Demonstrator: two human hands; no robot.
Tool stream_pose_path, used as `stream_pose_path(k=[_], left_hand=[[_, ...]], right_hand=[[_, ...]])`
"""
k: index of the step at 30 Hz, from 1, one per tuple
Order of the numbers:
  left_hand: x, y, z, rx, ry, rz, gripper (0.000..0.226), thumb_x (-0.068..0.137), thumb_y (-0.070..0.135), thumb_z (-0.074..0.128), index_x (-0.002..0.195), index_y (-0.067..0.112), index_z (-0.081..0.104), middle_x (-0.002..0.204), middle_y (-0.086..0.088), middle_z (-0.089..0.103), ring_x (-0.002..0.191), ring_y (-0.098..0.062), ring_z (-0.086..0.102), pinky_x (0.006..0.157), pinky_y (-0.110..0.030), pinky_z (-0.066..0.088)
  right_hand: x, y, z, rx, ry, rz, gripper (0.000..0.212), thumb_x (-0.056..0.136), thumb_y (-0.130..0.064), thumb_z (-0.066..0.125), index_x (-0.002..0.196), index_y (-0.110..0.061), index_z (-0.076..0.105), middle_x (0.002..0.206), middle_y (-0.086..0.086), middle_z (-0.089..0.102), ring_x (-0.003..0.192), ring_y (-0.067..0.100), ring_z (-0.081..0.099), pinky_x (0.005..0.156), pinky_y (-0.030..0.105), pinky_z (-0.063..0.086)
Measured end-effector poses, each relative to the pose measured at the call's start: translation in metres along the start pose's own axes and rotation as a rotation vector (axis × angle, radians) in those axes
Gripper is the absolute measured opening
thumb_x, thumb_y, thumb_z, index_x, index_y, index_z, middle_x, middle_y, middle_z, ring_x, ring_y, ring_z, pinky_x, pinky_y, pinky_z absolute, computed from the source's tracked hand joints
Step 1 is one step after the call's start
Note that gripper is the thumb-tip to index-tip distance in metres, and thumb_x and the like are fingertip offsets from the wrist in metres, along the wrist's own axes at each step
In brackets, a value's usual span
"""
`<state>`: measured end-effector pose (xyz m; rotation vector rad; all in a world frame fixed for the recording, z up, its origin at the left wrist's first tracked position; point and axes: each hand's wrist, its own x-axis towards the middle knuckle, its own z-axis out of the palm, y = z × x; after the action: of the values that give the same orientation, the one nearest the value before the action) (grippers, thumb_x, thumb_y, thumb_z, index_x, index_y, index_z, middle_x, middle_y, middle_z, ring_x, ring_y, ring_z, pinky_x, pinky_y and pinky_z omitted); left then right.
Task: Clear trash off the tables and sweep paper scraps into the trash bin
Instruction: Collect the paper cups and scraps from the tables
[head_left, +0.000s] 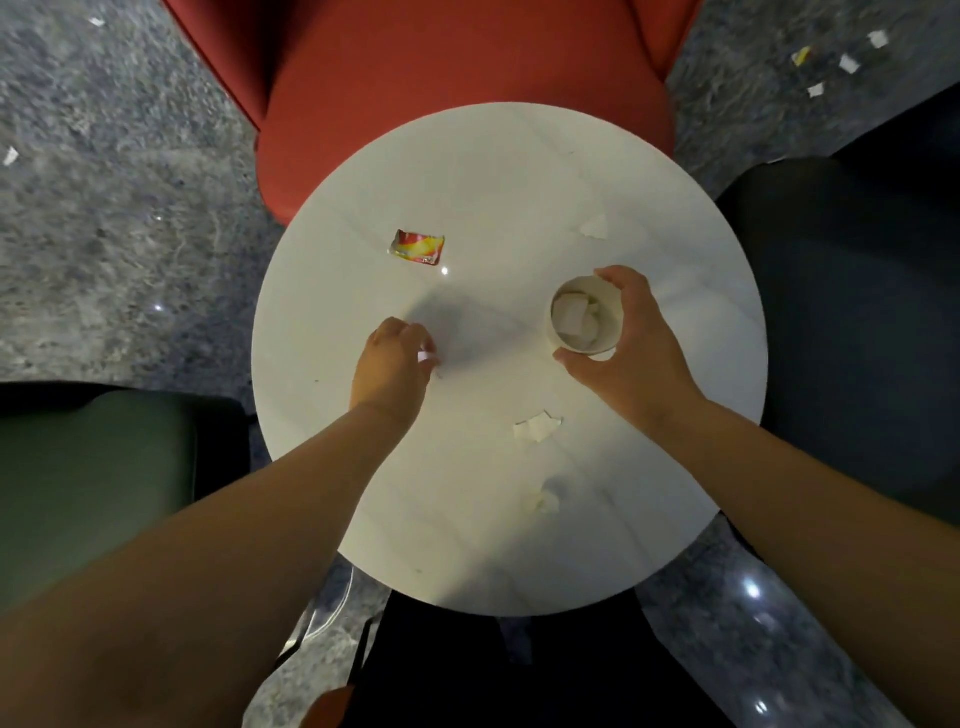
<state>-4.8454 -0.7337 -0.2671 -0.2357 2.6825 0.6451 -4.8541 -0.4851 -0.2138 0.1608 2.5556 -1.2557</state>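
I look down on a round white table (467, 171). My right hand (631, 345) grips a white paper cup (584, 319) standing at the table's right of centre; paper scraps lie inside it. My left hand (392, 364) is closed near the table's middle, with a small white paper scrap (425, 356) pinched at its fingertips. A red and yellow wrapper (417, 247) lies flat toward the far left. Loose white scraps rest near the front (537, 427), closer to me (543, 500), and at the far right (595, 227).
A red armchair (441, 62) stands beyond the table, a dark green seat (93, 483) to the left, a dark seat (857, 312) to the right. Paper scraps lie on the grey speckled floor at upper right (847, 63) and upper left (10, 156).
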Motion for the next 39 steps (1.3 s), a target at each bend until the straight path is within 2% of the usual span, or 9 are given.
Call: stream_pose_path(k=[4,6,13,16,20,25,29,33,39], left_hand=[[-0.002,0.018,-0.015,-0.279,0.049,-0.191,0.004,0.088,0.014,0.068,0.089,0.016,0.065,0.090,0.001,0.065,0.084,-0.015,0.060,0.072,-0.015,0.042],[-0.004,0.042,-0.026,-0.502,0.149,-0.235,0.008,0.085,0.016,0.071,0.084,0.020,0.064,0.079,0.010,0.063,0.075,-0.005,0.058,0.065,-0.005,0.040],[-0.019,0.119,-0.040,-0.890,0.163,-0.147,0.003,0.084,0.014,0.075,0.086,0.015,0.072,0.079,0.006,0.071,0.069,-0.004,0.062,0.066,-0.016,0.051],[-0.022,0.125,-0.036,-0.853,0.064,-0.073,0.010,0.087,0.012,0.071,0.094,0.019,0.075,0.088,0.008,0.072,0.080,-0.008,0.067,0.078,-0.027,0.058],[-0.019,0.089,-0.042,-0.829,0.169,-0.162,0.018,0.091,0.015,0.066,0.100,0.029,0.072,0.097,0.012,0.071,0.085,-0.008,0.067,0.084,-0.031,0.058],[-0.033,0.002,-0.040,-0.392,0.112,-0.231,0.015,0.091,0.013,0.066,0.103,0.021,0.071,0.105,0.003,0.069,0.076,0.004,0.058,0.066,0.001,0.040],[-0.051,-0.047,-0.030,-0.195,0.008,-0.268,0.019,0.089,0.011,0.069,0.107,0.016,0.069,0.114,-0.003,0.062,0.091,-0.012,0.059,0.079,-0.015,0.040],[-0.064,-0.064,-0.019,-0.150,-0.067,-0.240,0.025,0.084,0.013,0.076,0.107,0.016,0.065,0.113,-0.001,0.051,0.091,-0.014,0.055,0.082,-0.020,0.040],[-0.068,-0.067,-0.008,-0.147,-0.066,-0.198,0.021,0.083,0.008,0.075,0.088,0.022,0.060,0.103,0.004,0.050,0.098,-0.019,0.057,0.086,-0.025,0.045]], right_hand=[[0.003,-0.003,0.006,-0.011,-0.012,-0.034,0.081,0.068,-0.024,0.085,0.133,-0.026,0.037,0.133,-0.009,0.045,0.115,0.002,0.045,0.086,0.000,0.034],[0.005,-0.004,0.008,-0.027,-0.019,-0.052,0.082,0.067,-0.024,0.086,0.133,-0.026,0.038,0.132,-0.009,0.045,0.115,0.003,0.045,0.088,0.007,0.037],[0.009,-0.013,0.008,-0.054,-0.023,-0.072,0.073,0.067,-0.024,0.086,0.125,-0.023,0.042,0.117,-0.014,0.045,0.105,0.005,0.049,0.077,0.004,0.037],[0.008,-0.013,0.009,-0.068,-0.030,-0.084,0.075,0.068,-0.024,0.085,0.129,-0.020,0.042,0.119,-0.010,0.048,0.105,0.006,0.050,0.074,0.000,0.036],[0.005,-0.007,0.010,-0.060,-0.025,-0.078,0.081,0.066,-0.025,0.086,0.132,-0.023,0.040,0.127,-0.008,0.047,0.110,0.005,0.046,0.079,-0.002,0.031],[0.002,-0.006,0.014,-0.041,-0.041,-0.084,0.083,0.066,-0.023,0.086,0.134,-0.024,0.039,0.131,-0.008,0.045,0.114,0.004,0.044,0.089,0.012,0.036],[-0.001,-0.010,0.023,-0.046,-0.088,-0.086,0.084,0.066,-0.024,0.086,0.135,-0.026,0.039,0.132,-0.008,0.046,0.113,0.003,0.045,0.089,0.014,0.037],[-0.004,-0.013,0.032,-0.074,-0.107,-0.104,0.083,0.066,-0.025,0.085,0.135,-0.026,0.039,0.133,-0.009,0.045,0.108,-0.003,0.039,0.081,0.000,0.029],[-0.004,-0.019,0.034,-0.078,-0.105,-0.123,0.080,0.066,-0.025,0.083,0.134,-0.027,0.040,0.131,-0.012,0.045,0.110,-0.002,0.041,0.086,0.015,0.034]])
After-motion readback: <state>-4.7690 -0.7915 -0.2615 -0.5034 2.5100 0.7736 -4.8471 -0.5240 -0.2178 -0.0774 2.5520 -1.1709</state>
